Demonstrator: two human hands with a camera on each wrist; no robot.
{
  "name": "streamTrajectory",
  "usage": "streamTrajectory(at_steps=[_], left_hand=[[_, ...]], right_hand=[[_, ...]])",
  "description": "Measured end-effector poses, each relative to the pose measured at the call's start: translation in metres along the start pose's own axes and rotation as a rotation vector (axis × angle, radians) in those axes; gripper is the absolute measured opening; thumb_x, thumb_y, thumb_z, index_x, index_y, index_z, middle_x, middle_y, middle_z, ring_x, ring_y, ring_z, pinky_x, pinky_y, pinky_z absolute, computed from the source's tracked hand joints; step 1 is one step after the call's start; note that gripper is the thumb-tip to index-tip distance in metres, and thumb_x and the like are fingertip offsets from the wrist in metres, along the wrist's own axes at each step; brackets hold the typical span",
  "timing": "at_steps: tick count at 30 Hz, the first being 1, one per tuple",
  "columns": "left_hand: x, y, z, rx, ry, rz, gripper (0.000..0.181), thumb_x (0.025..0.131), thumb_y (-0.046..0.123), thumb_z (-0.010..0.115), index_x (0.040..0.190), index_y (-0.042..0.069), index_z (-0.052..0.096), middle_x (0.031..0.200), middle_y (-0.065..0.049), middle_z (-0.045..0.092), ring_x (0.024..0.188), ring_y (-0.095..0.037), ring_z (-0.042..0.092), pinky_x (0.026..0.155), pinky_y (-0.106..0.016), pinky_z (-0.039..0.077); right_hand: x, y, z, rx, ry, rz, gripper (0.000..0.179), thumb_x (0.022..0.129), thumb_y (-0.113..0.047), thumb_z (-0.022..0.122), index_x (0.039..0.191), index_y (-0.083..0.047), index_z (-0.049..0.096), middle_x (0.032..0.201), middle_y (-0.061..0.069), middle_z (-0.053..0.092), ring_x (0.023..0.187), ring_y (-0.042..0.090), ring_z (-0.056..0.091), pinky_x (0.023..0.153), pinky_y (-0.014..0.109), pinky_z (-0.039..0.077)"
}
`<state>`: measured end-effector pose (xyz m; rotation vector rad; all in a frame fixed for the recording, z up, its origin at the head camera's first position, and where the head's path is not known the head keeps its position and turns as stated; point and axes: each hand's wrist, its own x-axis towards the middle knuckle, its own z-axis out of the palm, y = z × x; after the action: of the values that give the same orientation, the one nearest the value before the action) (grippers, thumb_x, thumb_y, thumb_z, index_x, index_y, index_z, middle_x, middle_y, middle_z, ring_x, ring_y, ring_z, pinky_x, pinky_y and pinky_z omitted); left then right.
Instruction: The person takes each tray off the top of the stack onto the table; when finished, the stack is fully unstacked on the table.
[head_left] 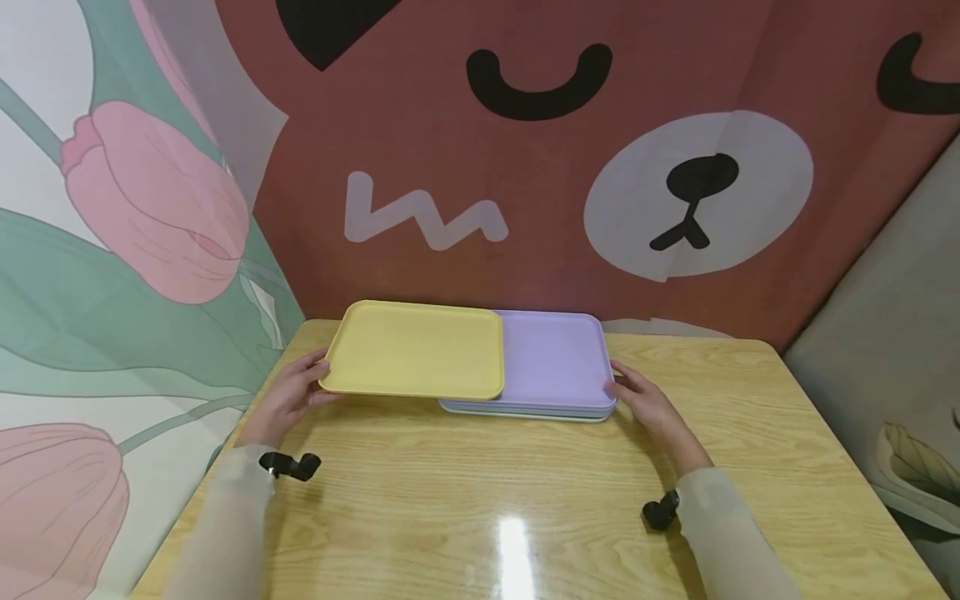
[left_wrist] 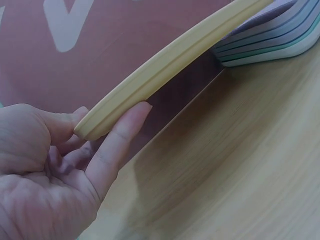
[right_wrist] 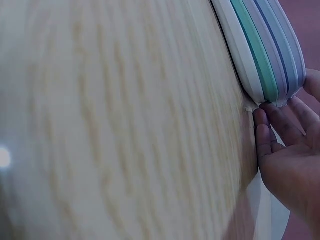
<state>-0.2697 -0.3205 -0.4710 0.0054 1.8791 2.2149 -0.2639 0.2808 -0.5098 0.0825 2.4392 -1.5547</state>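
Observation:
My left hand (head_left: pixel 288 393) grips the left end of a yellow tray (head_left: pixel 416 350), thumb on the rim and fingers beneath. In the left wrist view this yellow tray (left_wrist: pixel 165 65) is tilted, its held end raised off the table. Its right part lies over a purple tray (head_left: pixel 555 358), the top one of a stack of trays. At the right end of that stack, my right hand (head_left: pixel 648 404) holds the edge. In the right wrist view, its fingertips touch the side of the stack (right_wrist: pixel 270 55), where white, green, lilac and blue-grey edges show.
The trays stand at the back of a wooden table (head_left: pixel 420 492), close to a wall covering (head_left: pixel 420 275) with a brown bear pattern. A floral covering (head_left: pixel 150 333) hangs at the left. A grey surface (head_left: pixel 885 308) borders the right side.

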Motion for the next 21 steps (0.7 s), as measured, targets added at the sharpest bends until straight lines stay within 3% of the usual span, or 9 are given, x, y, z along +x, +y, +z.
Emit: streamTrajectory(at_steps=[8, 21], left_hand=[[-0.01, 0.006, -0.019, -0.006, 0.003, 0.01, 0.065, 0.111, 0.018, 0.038, 0.161, -0.003, 0.003, 0.111, 0.008, 0.064, 0.095, -0.008, 0.068, 0.078, -0.031, 0.061], [-0.026, 0.012, -0.045, -0.104, 0.003, -0.003, 0.064, 0.111, 0.014, 0.032, 0.16, 0.003, -0.008, 0.108, 0.009, 0.066, 0.094, -0.009, 0.07, 0.076, -0.031, 0.062]], right_hand=[[-0.001, 0.0, 0.0, 0.007, -0.003, -0.004, 0.076, 0.102, -0.049, 0.056, 0.164, -0.021, 0.02, 0.166, 0.019, 0.024, 0.152, 0.041, 0.021, 0.121, 0.063, 0.017], [-0.003, -0.002, -0.001, 0.025, -0.025, -0.007, 0.074, 0.103, -0.047, 0.054, 0.164, -0.024, 0.018, 0.168, 0.018, 0.018, 0.153, 0.041, 0.017, 0.12, 0.064, 0.016]])
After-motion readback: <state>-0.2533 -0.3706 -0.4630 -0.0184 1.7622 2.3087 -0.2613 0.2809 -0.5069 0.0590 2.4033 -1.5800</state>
